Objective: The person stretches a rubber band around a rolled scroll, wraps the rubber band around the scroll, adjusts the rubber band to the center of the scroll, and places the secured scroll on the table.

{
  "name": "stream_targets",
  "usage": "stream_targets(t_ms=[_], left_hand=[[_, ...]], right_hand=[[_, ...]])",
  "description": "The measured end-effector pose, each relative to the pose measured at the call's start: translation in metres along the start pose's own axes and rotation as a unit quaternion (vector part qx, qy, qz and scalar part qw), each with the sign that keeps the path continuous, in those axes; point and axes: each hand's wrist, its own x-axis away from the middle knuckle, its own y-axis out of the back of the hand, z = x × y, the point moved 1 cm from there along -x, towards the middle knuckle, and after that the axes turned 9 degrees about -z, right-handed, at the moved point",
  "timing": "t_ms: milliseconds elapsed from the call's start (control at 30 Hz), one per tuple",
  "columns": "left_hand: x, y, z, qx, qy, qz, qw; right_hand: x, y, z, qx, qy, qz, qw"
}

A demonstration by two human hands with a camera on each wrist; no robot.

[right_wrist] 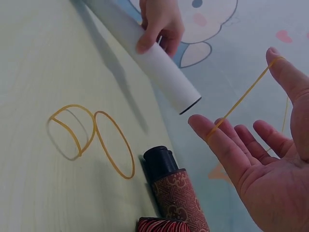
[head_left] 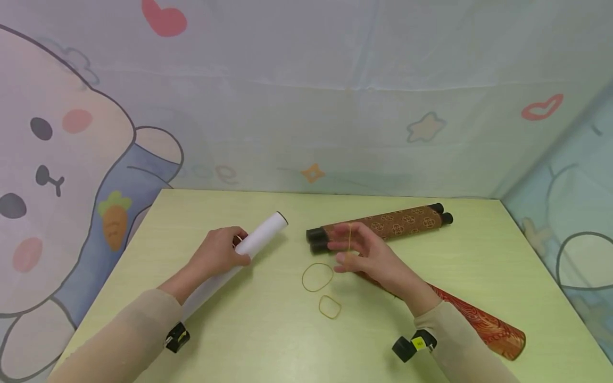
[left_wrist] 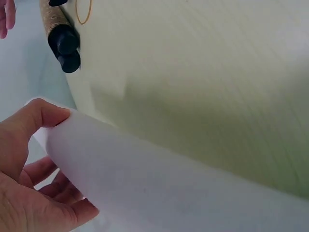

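My left hand (head_left: 216,254) grips a rolled white paper tube (head_left: 262,234), thumb on one side and fingers on the other. The tube slants above the table, its dark-edged end pointing away and to the right. In the left wrist view, fingers hold the paper roll (left_wrist: 145,164) from beside. My right hand (head_left: 378,261) is spread, with a yellow rubber band (right_wrist: 245,96) stretched between the thumb and fingers in the right wrist view. Two loose rubber bands, a larger one (head_left: 303,279) and a smaller one (head_left: 320,305), lie between the hands.
Behind the right hand lie two brown patterned scrolls (head_left: 402,224) with black end knobs, side by side. A red patterned roll (head_left: 483,322) lies partly under the right forearm. The pale table (head_left: 258,340) meets a printed cloth backdrop (head_left: 297,117) at its far edge.
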Motion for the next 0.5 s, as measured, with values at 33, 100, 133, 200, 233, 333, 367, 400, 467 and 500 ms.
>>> stream_targets(t_ms=[33, 100, 133, 200, 233, 333, 367, 400, 467, 500], left_hand=[[-0.001, 0.001, -0.002, 0.0, -0.013, -0.006, 0.9999], [-0.001, 0.005, -0.006, 0.007, -0.038, -0.016, 0.9991], [-0.002, 0.007, -0.008, 0.011, -0.049, -0.021, 0.9985], [-0.002, 0.01, -0.013, 0.018, -0.069, -0.027, 0.9971], [-0.003, 0.011, -0.015, 0.02, -0.079, -0.028, 0.9962], [-0.003, 0.014, -0.023, 0.03, -0.112, -0.028, 0.9929], [-0.003, 0.014, -0.026, 0.034, -0.123, -0.028, 0.9914], [-0.003, 0.015, -0.028, 0.036, -0.133, -0.03, 0.99], [-0.003, 0.016, -0.032, 0.04, -0.154, -0.035, 0.9866], [-0.003, 0.017, -0.034, 0.041, -0.164, -0.039, 0.9849]], right_hand=[[0.0, 0.0, 0.0, 0.001, -0.001, -0.001, 1.0], [0.0, 0.001, 0.002, 0.005, 0.0, 0.001, 1.0], [0.0, 0.001, 0.003, 0.008, 0.001, 0.001, 1.0], [0.0, 0.002, 0.005, 0.016, 0.001, 0.0, 0.9999], [-0.001, 0.002, 0.007, 0.021, 0.004, 0.0, 0.9998], [-0.001, 0.004, 0.013, 0.037, 0.008, -0.004, 0.9993], [-0.001, 0.005, 0.014, 0.043, 0.011, -0.005, 0.999], [-0.002, 0.006, 0.016, 0.049, 0.014, -0.006, 0.9987], [-0.001, 0.007, 0.02, 0.066, 0.018, -0.008, 0.9976], [-0.001, 0.007, 0.022, 0.075, 0.022, -0.01, 0.9969]])
